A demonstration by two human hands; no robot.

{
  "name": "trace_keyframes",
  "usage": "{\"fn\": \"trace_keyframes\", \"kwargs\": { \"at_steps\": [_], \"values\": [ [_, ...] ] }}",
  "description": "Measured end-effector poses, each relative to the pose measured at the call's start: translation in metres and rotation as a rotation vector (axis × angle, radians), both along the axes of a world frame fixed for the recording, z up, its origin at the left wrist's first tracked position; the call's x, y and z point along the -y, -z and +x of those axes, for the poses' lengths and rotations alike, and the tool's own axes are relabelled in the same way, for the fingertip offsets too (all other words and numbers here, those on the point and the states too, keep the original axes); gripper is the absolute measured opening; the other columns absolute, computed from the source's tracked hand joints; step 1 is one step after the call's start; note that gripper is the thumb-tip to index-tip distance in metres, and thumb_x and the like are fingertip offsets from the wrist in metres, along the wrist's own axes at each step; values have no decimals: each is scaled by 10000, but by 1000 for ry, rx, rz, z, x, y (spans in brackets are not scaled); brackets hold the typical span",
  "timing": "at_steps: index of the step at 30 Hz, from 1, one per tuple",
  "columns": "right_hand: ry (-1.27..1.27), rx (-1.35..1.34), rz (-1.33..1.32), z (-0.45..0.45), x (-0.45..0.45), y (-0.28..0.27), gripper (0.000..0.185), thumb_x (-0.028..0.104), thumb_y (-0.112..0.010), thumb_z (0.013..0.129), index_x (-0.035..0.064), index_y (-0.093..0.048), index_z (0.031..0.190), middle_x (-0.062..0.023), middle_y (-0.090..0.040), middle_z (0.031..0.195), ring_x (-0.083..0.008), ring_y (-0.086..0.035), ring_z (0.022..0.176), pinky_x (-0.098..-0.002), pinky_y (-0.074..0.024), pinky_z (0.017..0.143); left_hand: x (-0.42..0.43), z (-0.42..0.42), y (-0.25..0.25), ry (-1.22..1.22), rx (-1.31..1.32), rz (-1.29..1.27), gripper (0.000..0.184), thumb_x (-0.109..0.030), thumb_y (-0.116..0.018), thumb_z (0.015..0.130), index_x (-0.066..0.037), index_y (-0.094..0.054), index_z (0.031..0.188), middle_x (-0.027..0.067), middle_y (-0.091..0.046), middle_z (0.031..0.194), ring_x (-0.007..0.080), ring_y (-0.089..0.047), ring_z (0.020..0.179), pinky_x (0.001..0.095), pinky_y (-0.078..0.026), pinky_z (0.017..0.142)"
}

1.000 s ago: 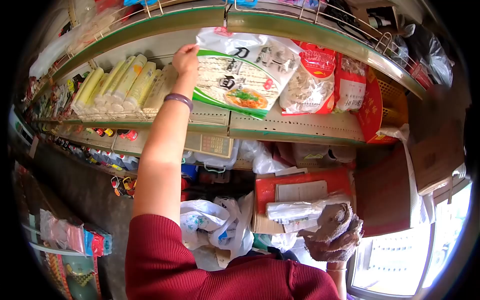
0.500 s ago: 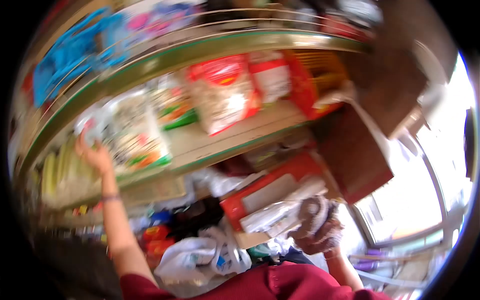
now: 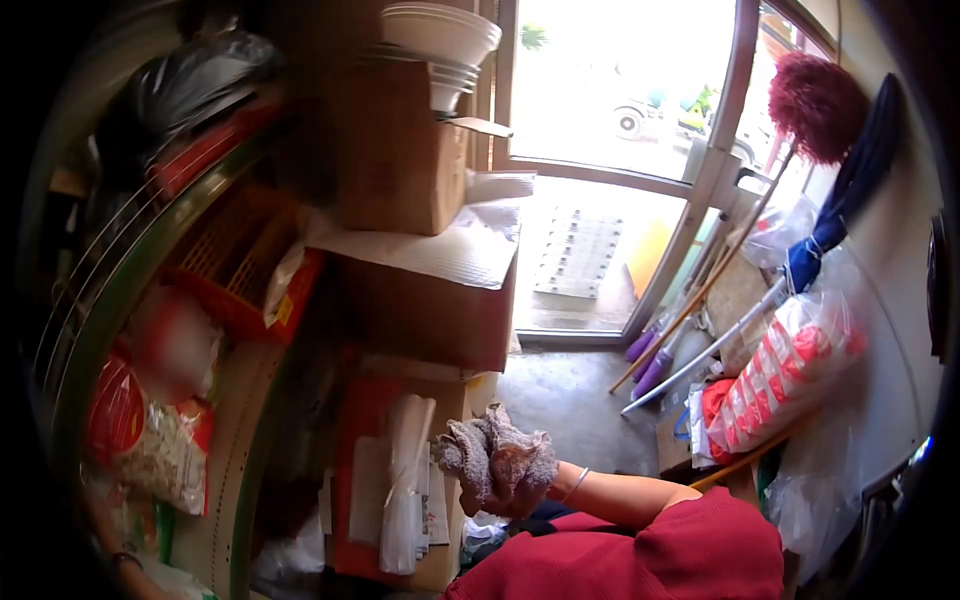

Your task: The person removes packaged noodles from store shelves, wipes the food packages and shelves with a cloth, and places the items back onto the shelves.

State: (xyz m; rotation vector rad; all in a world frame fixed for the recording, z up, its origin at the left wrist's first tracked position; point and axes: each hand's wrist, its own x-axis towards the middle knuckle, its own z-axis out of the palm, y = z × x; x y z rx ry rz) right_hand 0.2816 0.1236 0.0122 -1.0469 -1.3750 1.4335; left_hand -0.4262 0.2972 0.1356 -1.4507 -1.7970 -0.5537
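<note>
My right hand (image 3: 556, 480) is closed on a crumpled grey-brown cloth (image 3: 498, 463), which covers most of its fingers. At the dim lower left edge, my left hand (image 3: 101, 522) shows only in part, below the red-and-clear food packets (image 3: 165, 455) on the shelf. A dark bracelet circles that wrist. The left fingers are too dark to make out, as is anything in them.
Stacked cartons (image 3: 415, 310) stand beside the curved shelf (image 3: 235, 470), with bowls (image 3: 440, 40) on top. Behind is a glass door (image 3: 600, 180). A red duster (image 3: 815, 105), poles and a bag of red-and-white packages (image 3: 780, 375) lean at the right.
The view has swung right to the doorway. My left hand, earlier at the packets on the shelf, is now at the lower left edge. My right hand keeps the cloth.
</note>
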Motion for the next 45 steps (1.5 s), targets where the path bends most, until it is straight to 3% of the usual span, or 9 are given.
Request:
{"fn": "trace_keyframes", "kwargs": {
  "at_steps": [4, 6, 8, 9, 11, 15, 35, 43, 45],
  "values": [
    [54, 412, 175, 21, 2, 10, 453, 181, -609, 734, 57, -485, 1152, -84, -475, 1170, -202, -422, 1102, -283, -265, 976, -17, 6, -11, 4, 33, 6, 511, -82, -550, 785, -75, -409, 1276, 167, -420, 1286, 321, -388, 1192, 369, -315, 985],
    [89, 1058, 602, 18, 11, -18, 481, 229, -643, 686, 82, -502, 1122, -91, -471, 1169, -211, -418, 1101, -291, -271, 958, -25, 7, -12, 24, 67, 8, 500, -95, -541, 793, -74, -410, 1275, 167, -416, 1290, 321, -382, 1196, 370, -311, 989],
    [172, -412, 488, -5, 8, 37, 432, 264, -610, 737, 35, -508, 1088, -89, -543, 1076, -232, -524, 942, -352, -381, 879, -21, 1, -15, 37, 122, 29, 488, -108, -531, 801, -73, -411, 1274, 167, -412, 1295, 322, -377, 1201, 371, -307, 992],
    [170, -304, 397, -7, 1, 25, 414, 263, -607, 732, 38, -520, 1068, -100, -549, 1065, -244, -525, 953, -355, -380, 889, -15, 7, -17, 34, 160, 38, 483, -114, -526, 806, -73, -412, 1273, 167, -410, 1297, 322, -374, 1203, 372, -305, 994],
    [94, 569, 387, -17, -11, -38, 381, 261, -602, 722, 44, -543, 1029, -123, -560, 1044, -266, -526, 975, -362, -379, 907, 12, 17, -24, -28, 234, 63, 472, -127, -516, 814, -72, -413, 1272, 166, -406, 1301, 322, -368, 1208, 373, -301, 998],
    [-113, 904, 300, -48, 4, -98, 319, 256, -592, 701, 56, -590, 950, -167, -583, 1000, -311, -530, 1018, -376, -375, 944, 44, 45, -41, -178, 323, 155, 454, -154, -497, 831, -69, -415, 1269, 166, -398, 1310, 322, -357, 1216, 375, -293, 1005],
    [120, 878, 388, -28, 7, -51, 338, 246, -603, 674, 61, -588, 957, -168, -570, 1022, -315, -499, 1050, -404, -347, 952, 122, 53, -91, -650, 184, -40, 431, -247, -444, 861, -62, -438, 1250, 166, -407, 1306, 327, -361, 1214, 373, -286, 1008],
    [135, 865, 375, -16, -1, -46, 347, 242, -607, 663, 64, -587, 960, -169, -564, 1031, -316, -486, 1062, -415, -336, 955, 16, 86, -56, -313, 426, -110, 444, -313, -528, 838, -82, -487, 1215, 151, -457, 1266, 299, -416, 1172, 385, -340, 955],
    [138, 855, 372, -12, -2, -44, 349, 241, -609, 661, 64, -587, 961, -169, -563, 1033, -317, -483, 1066, -418, -333, 956, -24, 68, -34, 37, 574, 189, 426, -263, -616, 788, -87, -523, 1164, 124, -531, 1167, 252, -503, 1064, 355, -407, 884]
  ]
}}
